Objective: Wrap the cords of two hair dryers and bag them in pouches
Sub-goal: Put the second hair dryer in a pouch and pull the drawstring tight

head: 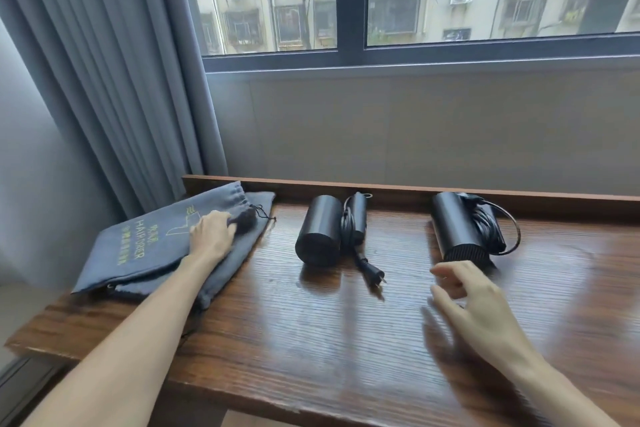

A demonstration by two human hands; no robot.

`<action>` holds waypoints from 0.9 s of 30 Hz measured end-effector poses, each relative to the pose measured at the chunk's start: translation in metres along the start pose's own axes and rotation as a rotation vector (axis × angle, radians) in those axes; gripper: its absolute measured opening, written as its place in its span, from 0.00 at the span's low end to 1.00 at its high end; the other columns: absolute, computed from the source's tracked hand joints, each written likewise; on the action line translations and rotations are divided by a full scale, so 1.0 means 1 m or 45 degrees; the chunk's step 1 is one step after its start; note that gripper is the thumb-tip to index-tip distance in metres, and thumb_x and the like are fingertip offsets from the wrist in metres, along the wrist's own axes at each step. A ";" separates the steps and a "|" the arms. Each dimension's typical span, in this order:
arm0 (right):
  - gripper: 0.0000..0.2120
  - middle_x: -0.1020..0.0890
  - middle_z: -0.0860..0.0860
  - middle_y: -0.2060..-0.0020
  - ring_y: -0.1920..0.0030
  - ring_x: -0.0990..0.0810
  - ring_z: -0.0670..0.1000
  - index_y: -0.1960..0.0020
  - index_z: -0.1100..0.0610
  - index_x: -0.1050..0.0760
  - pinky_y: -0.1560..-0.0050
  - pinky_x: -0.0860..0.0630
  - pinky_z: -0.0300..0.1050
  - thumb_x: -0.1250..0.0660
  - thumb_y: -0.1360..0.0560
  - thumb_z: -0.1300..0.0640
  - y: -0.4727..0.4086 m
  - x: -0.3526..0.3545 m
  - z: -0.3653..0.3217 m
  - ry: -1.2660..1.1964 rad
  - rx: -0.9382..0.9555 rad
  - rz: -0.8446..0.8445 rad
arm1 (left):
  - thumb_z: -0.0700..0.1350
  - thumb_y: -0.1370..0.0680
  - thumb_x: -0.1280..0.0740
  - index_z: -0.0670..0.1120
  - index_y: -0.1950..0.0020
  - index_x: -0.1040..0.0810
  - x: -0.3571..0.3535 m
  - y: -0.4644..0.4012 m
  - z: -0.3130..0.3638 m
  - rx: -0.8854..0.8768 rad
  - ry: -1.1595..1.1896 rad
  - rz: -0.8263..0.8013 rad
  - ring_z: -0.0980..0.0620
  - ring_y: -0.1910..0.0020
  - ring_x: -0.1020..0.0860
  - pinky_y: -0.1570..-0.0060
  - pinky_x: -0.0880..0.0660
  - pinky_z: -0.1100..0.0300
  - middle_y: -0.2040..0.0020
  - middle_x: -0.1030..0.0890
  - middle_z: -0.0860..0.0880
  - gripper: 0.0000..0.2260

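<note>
Grey pouch gripped by left hand, right hand hovering, fingers spread

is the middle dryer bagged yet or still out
Out: the middle dryer lies bare on the table, plug loose; the pouches lie flat beside it.

Our right hand is smeared by motion, so we cannot tell how its fingers lie or whether they touch the worktop. The fingertips of our left hand sink into the gathered neck of the top pouch and are hidden. That pouch covers most of the second pouch. The smaller yellow print on the pouch is too small to read. The right hair dryer hides part of its coiled cord.
</note>
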State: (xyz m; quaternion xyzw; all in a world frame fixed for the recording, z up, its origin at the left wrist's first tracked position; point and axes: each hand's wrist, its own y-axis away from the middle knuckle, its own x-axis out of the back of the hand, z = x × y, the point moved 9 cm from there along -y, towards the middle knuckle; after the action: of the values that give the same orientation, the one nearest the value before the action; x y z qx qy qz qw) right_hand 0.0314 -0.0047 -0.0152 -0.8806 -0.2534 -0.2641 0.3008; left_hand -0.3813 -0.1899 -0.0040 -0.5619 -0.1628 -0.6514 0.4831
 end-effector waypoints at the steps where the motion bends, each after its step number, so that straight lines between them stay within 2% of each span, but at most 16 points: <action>1: 0.11 0.22 0.43 0.54 0.51 0.24 0.39 0.49 0.48 0.24 0.55 0.29 0.26 0.30 0.27 0.61 -0.002 -0.003 -0.001 -0.009 -0.007 -0.014 | 0.43 0.21 0.37 0.42 0.48 0.19 0.010 0.000 0.000 0.020 0.076 0.084 0.35 0.45 0.23 0.46 0.26 0.46 0.45 0.19 0.37 0.09; 3: 0.10 0.22 0.44 0.55 0.52 0.24 0.39 0.50 0.50 0.24 0.57 0.29 0.26 0.30 0.27 0.62 -0.007 -0.007 -0.005 -0.039 -0.029 -0.027 | 0.42 0.21 0.38 0.42 0.48 0.18 0.037 -0.001 0.001 0.046 0.270 0.234 0.34 0.47 0.23 0.51 0.28 0.48 0.48 0.18 0.36 0.10; 5: 0.08 0.21 0.45 0.55 0.54 0.23 0.39 0.50 0.52 0.22 0.59 0.28 0.26 0.30 0.27 0.63 -0.011 -0.011 -0.008 -0.078 -0.062 -0.039 | 0.43 0.20 0.38 0.41 0.49 0.19 0.067 -0.007 0.004 0.030 0.445 0.296 0.34 0.50 0.23 0.54 0.29 0.50 0.53 0.18 0.35 0.10; 7: 0.07 0.19 0.46 0.55 0.56 0.23 0.40 0.50 0.54 0.21 0.60 0.28 0.27 0.30 0.27 0.62 -0.017 -0.015 -0.011 -0.131 -0.099 -0.067 | 0.44 0.20 0.38 0.41 0.52 0.19 0.096 -0.011 0.013 -0.037 0.528 0.291 0.38 0.55 0.23 0.56 0.31 0.51 0.60 0.20 0.38 0.10; 9: 0.06 0.18 0.46 0.55 0.59 0.22 0.41 0.50 0.53 0.21 0.60 0.27 0.28 0.30 0.27 0.60 -0.025 -0.020 -0.019 -0.168 -0.114 -0.098 | 0.44 0.20 0.37 0.40 0.54 0.20 0.123 -0.007 0.030 -0.120 0.554 0.294 0.44 0.61 0.27 0.59 0.34 0.55 0.65 0.26 0.42 0.10; 12: 0.05 0.18 0.47 0.56 0.57 0.20 0.44 0.51 0.53 0.21 0.57 0.24 0.35 0.30 0.27 0.58 -0.036 -0.026 -0.035 -0.251 -0.132 -0.129 | 0.44 0.20 0.36 0.43 0.54 0.19 0.156 0.011 0.072 -0.286 0.595 0.285 0.50 0.63 0.30 0.61 0.35 0.58 0.66 0.27 0.46 0.08; 15: 0.05 0.17 0.51 0.56 0.57 0.18 0.51 0.50 0.56 0.21 0.56 0.19 0.46 0.30 0.26 0.58 -0.046 -0.031 -0.062 -0.566 -0.175 -0.207 | 0.45 0.20 0.35 0.47 0.54 0.19 0.179 0.036 0.125 -0.475 0.721 0.243 0.53 0.63 0.29 0.61 0.32 0.59 0.64 0.24 0.48 0.07; 18: 0.11 0.20 0.57 0.56 0.57 0.18 0.54 0.45 0.61 0.23 0.56 0.19 0.47 0.31 0.25 0.56 -0.057 -0.033 -0.090 -1.049 -0.351 -0.306 | 0.45 0.20 0.35 0.53 0.53 0.18 0.190 0.065 0.170 -0.611 0.977 0.160 0.55 0.60 0.24 0.56 0.26 0.55 0.60 0.19 0.51 0.06; 21: 0.22 0.19 0.60 0.53 0.54 0.17 0.58 0.43 0.64 0.24 0.50 0.18 0.52 0.34 0.25 0.45 -0.065 -0.025 -0.101 -1.425 -0.603 -0.389 | 0.45 0.20 0.35 0.50 0.50 0.18 0.181 0.095 0.203 -0.690 1.134 -0.003 0.54 0.55 0.20 0.48 0.23 0.46 0.55 0.16 0.50 0.07; 25: 0.32 0.18 0.65 0.46 0.46 0.18 0.63 0.42 0.66 0.24 0.41 0.23 0.60 0.37 0.26 0.37 -0.067 -0.005 -0.083 -1.553 -0.721 -0.452 | 0.44 0.21 0.35 0.44 0.48 0.18 0.150 0.131 0.229 -0.734 1.163 -0.213 0.53 0.56 0.21 0.48 0.24 0.42 0.53 0.17 0.39 0.08; 27: 0.30 0.18 0.63 0.46 0.46 0.18 0.63 0.40 0.66 0.24 0.42 0.23 0.60 0.36 0.25 0.39 -0.066 0.004 -0.073 -1.544 -0.703 -0.437 | 0.44 0.21 0.35 0.43 0.50 0.18 0.134 0.146 0.241 -0.768 1.135 -0.297 0.55 0.57 0.23 0.53 0.24 0.46 0.56 0.17 0.39 0.07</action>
State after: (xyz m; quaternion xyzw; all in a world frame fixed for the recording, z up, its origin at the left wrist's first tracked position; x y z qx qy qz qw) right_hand -0.0289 -0.0064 0.0628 -0.8647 -0.4362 0.1765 -0.1757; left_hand -0.1109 -0.1380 0.1432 -0.3232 0.1902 -0.8934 0.2475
